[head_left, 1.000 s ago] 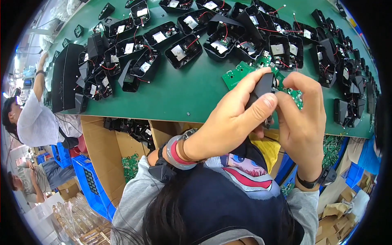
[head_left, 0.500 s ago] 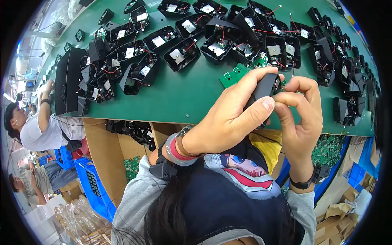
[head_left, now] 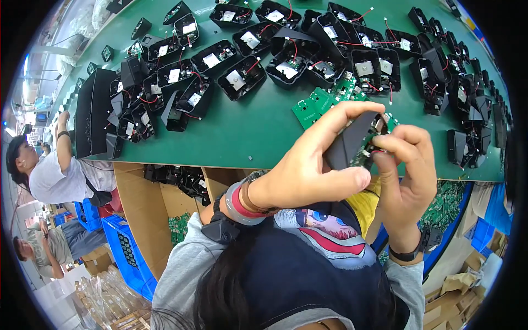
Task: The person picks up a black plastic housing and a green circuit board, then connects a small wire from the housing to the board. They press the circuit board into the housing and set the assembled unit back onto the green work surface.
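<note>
Now, change: both hands have drifted lower right, black housing tilted further over.
Counter: green counter (head_left: 253, 129) crowded with open black casings (head_left: 242, 77), loose green circuit boards (head_left: 322, 99); cardboard boxes beneath.
Left hand (head_left: 308, 165): clamped on the black housing (head_left: 352, 140).
Right hand (head_left: 407, 176): pinching its small board edge.

Open housings (head_left: 242, 77) lie in rows across the table (head_left: 247, 132), behind the hands. Loose circuit boards (head_left: 322, 102) rest on the table just behind them. Cardboard boxes (head_left: 148, 203) sit beneath the table's near edge.
</note>
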The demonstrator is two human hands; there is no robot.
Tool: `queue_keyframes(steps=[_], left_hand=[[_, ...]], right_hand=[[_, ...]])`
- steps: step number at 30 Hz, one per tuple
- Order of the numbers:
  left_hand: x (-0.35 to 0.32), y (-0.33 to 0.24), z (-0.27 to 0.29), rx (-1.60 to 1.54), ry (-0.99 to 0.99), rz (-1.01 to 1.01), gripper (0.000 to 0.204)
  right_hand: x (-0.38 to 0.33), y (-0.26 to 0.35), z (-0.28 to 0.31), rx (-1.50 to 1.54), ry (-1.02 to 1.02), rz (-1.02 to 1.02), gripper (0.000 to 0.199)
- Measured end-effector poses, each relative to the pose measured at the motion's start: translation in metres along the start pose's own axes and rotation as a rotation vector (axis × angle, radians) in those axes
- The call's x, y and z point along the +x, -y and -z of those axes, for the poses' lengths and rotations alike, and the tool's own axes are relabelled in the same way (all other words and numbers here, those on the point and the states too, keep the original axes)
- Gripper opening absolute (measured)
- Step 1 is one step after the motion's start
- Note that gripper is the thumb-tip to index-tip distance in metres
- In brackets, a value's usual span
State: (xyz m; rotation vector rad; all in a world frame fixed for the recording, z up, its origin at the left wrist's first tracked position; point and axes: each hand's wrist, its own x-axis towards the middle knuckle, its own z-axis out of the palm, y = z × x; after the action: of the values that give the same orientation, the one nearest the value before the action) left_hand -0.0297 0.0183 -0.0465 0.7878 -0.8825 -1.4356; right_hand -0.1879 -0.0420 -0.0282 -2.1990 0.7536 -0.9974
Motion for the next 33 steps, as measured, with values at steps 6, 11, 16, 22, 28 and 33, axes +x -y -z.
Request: queue_keyframes(steps=[6, 11, 16, 22, 28, 33], left_hand=[[0.001, 0.008, -0.001, 0.225, -0.039, -0.049, 0.057], [-0.001, 0.01, -0.006, 0.271, -0.089, -0.064, 0.054], [-0.003, 0.009, -0.006, 0.139, -0.114, -0.101, 0.057], [-0.002, 0.01, -0.003, 0.267, -0.099, -0.107, 0.055], [-0.002, 0.006, -0.005, 0.32, -0.099, -0.08, 0.049], [-0.001, 0.008, -0.003, 0.368, -0.055, -0.097, 0.047]], right_hand=[[-0.009, 0.006, -0.008, 0.104, -0.095, -0.012, 0.019], [-0.006, -0.007, -0.019, 0.15, -0.179, 0.057, 0.017], [-0.009, -0.007, -0.016, 0.111, -0.14, 0.035, 0.018], [-0.006, -0.012, -0.011, 0.111, -0.07, 0.014, 0.017], [0.003, -0.011, -0.004, 0.187, -0.068, -0.119, 0.026], [0.011, -0.004, 0.003, 0.424, 0.019, -0.348, 0.031]])
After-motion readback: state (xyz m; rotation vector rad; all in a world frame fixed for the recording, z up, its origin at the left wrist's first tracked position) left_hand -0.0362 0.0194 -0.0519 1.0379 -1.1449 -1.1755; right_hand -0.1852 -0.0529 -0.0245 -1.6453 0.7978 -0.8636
